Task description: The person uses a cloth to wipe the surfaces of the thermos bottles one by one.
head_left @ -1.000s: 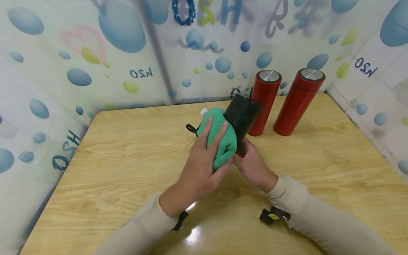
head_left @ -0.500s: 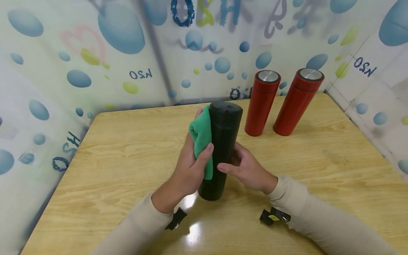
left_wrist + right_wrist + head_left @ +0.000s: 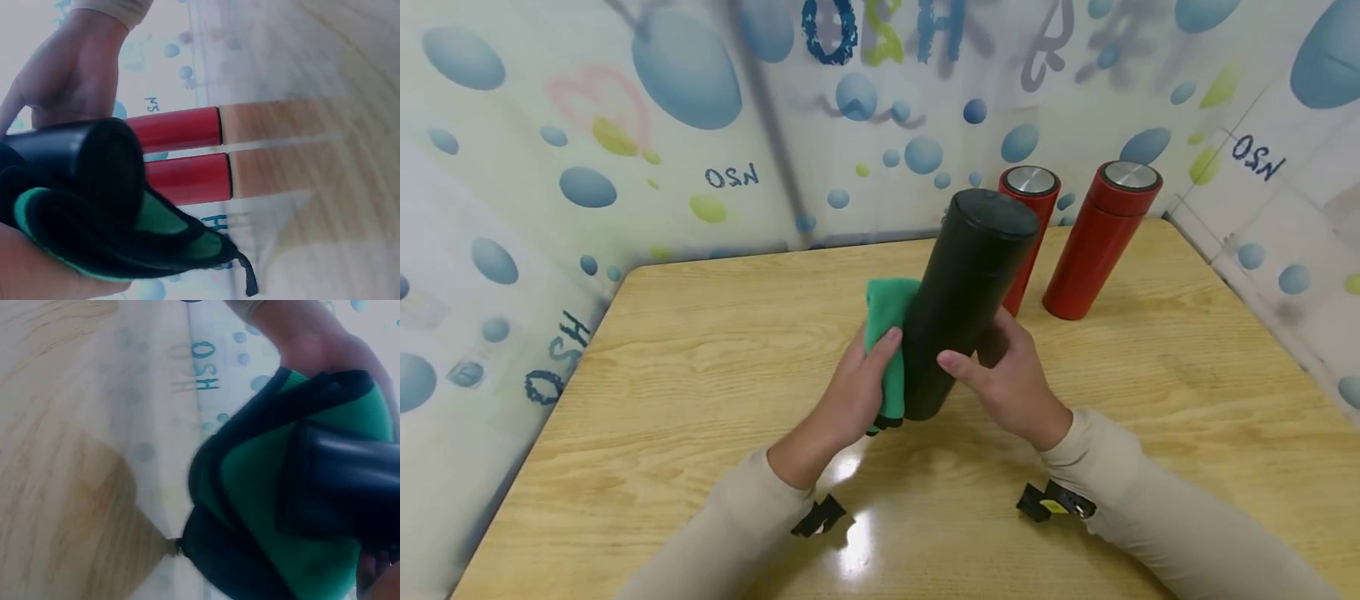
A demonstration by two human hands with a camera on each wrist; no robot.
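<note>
A black cylindrical flask is held tilted above the table, its top leaning to the right and away. My right hand grips its right side, thumb across the front and fingers behind. On the other side my left hand holds a folded green cloth against the flask, with the thumb on the cloth and the other fingers hidden behind it. In the left wrist view the cloth wraps under the flask's lower end, and its dark edging and small black loop show.
Two red flasks with silver-topped lids stand at the back right: one partly behind the black flask, the other further right. The wooden table ends at a wall with blue dots and lettering.
The cloth has gone from over the flask to its left side. The flask came more upright half a second ago and now tilts up to the right, lifted higher.
</note>
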